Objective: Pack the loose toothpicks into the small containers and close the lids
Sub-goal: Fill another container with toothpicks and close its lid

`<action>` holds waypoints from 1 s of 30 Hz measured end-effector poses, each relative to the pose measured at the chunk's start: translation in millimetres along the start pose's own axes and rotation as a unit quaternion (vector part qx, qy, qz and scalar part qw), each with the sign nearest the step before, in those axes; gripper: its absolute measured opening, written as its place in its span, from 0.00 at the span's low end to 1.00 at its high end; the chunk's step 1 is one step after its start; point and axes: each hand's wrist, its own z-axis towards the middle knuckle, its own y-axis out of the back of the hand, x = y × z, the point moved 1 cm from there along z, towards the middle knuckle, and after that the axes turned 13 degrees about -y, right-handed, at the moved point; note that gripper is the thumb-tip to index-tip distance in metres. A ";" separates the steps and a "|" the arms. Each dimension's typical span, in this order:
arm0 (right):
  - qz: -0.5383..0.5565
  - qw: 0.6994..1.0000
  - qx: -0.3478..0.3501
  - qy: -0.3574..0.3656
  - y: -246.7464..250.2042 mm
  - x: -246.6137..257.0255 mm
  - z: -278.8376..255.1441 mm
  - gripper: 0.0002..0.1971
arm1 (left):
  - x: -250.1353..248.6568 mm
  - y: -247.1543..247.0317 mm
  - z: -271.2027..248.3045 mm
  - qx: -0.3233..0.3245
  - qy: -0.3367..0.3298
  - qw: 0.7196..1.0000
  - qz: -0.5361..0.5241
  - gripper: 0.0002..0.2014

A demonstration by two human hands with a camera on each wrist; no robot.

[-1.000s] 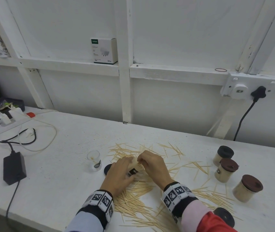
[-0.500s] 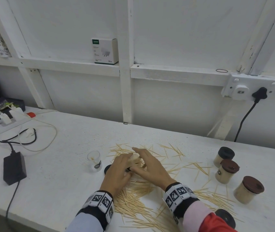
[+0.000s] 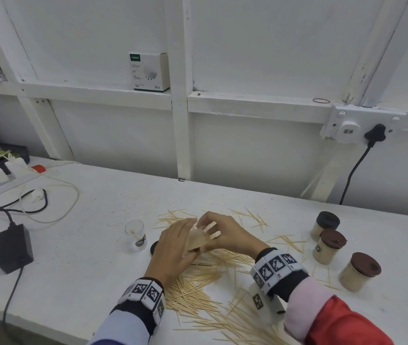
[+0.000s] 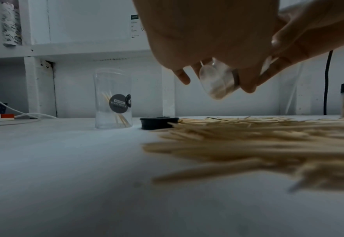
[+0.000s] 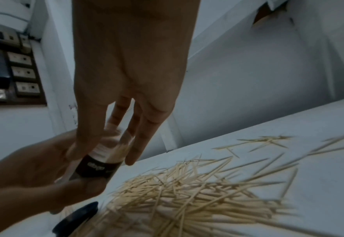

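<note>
My left hand (image 3: 177, 247) grips a clear toothpick container (image 3: 196, 239), tilted and packed with toothpicks, just above the table. My right hand (image 3: 224, 232) lies over its open end with fairly straight fingers touching it. In the right wrist view the right hand's fingers (image 5: 140, 128) run along the container (image 5: 106, 154), which the left hand (image 5: 25, 173) holds from below. The left wrist view shows its clear base (image 4: 217, 83). Loose toothpicks (image 3: 198, 290) cover the table under and around both hands. A second clear container (image 3: 135, 235) with few toothpicks stands left, a black lid (image 3: 153, 247) beside it.
Three lidded, filled containers (image 3: 328, 245) stand at the right. A black power adapter (image 3: 15, 247) with cables and a power strip (image 3: 6, 170) lie at the left. A wall socket (image 3: 357, 125) and a white box (image 3: 148, 70) sit on the wall ledges behind.
My right hand's fingers have gone from curled over the container to stretched out across its open end. The left hand still holds the container, now lifted a little and tilted.
</note>
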 end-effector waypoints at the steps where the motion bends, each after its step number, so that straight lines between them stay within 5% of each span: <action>1: 0.016 1.000 0.016 -0.002 1.9 1.2 -1.0 0.25 | -3.6 2.0 1.0 0.000 0.003 1.000 -0.007 0.33; 4: 0.068 0.997 0.042 -0.025 13.6 2.0 -3.4 0.24 | -7.8 5.7 0.5 -0.008 0.034 0.999 -0.032 0.30; 7: -0.018 0.995 -0.038 -0.096 35.9 -17.3 2.9 0.23 | -1.7 3.9 -2.9 -0.009 0.081 0.996 -0.038 0.28; 11: -0.181 0.940 -0.149 -0.247 71.5 -64.1 13.5 0.26 | -2.1 4.3 -2.1 0.010 0.103 0.994 -0.035 0.29; 15: -0.244 0.895 -0.117 -0.354 89.9 -103.3 14.9 0.28 | -9.8 8.4 -0.5 0.031 0.118 0.992 -0.040 0.29; 30: -0.389 0.881 -0.136 -0.233 50.8 -86.2 34.5 0.17 | -17.6 14.9 5.6 0.086 0.132 0.987 -0.033 0.29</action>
